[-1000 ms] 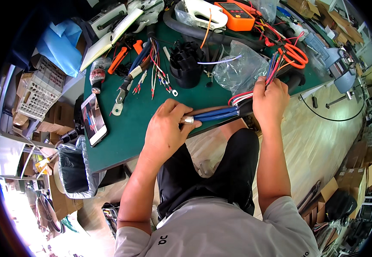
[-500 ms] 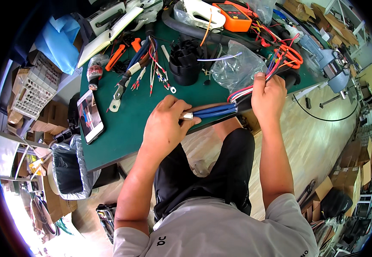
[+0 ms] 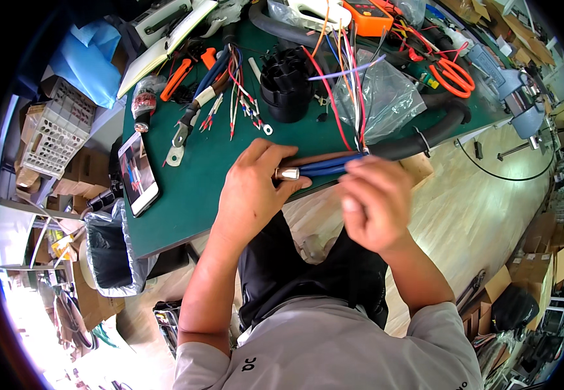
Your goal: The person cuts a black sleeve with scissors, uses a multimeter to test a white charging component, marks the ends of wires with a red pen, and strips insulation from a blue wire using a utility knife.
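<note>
- so compared with a second ago the right hand (image 3: pixel 373 205) has come off the far end of the bundle, where it was up by the black hose (image 3: pixel 425 138), and slid back toward the body; it's blurred now, fingers loosely curled over the blue cables (image 3: pixel 331 166); can't tell if it actually pinches them
- left hand (image 3: pixel 256 192) hasn't budged; closed around the bundle with the metal lug (image 3: pixel 287 173) poking out by the thumb
- my read: the work has shifted from the hose end to the lug end of those cables
- the cables sit right at the near edge of the green mat (image 3: pixel 197 188), half over the lap; thin coloured wires (image 3: pixel 353 84) fan up from the hose mouth
- room: bare mat to the left of the left hand up to the phone (image 3: pixel 138 173); farther back it's crowded, black round connector (image 3: pixel 286 84), plastic bag (image 3: pixel 386 97), orange scissors (image 3: pixel 452 75); open floor on the right
</note>
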Demonstrator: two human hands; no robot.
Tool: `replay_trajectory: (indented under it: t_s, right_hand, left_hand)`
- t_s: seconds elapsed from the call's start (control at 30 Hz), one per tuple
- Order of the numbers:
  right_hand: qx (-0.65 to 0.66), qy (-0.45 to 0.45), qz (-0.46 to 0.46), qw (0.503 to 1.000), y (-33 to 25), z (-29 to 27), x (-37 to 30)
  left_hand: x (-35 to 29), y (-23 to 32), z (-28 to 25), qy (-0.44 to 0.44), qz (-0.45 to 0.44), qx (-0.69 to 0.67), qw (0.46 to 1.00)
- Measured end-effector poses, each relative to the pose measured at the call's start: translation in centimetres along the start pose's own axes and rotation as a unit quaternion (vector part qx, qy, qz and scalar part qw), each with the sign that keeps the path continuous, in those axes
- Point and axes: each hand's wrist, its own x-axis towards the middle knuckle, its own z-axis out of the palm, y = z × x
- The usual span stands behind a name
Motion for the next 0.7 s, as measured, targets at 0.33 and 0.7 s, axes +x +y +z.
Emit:
replay_trajectory:
  t_s: [0.33,0.7]
  right_hand:
    - [-0.125,-0.041,0.077,0.988,1.7,0.9,-1.1]
    - [-0.156,-0.031,0.095,0.983,1.5,2.4,-1.6]
  left_hand:
    - [0.2,-0.6,-1.4,-0.03,0.002,-0.031,0.999]
    - [0.5,-0.1,-1.9,-0.043,-0.033,-0.08,0.995]
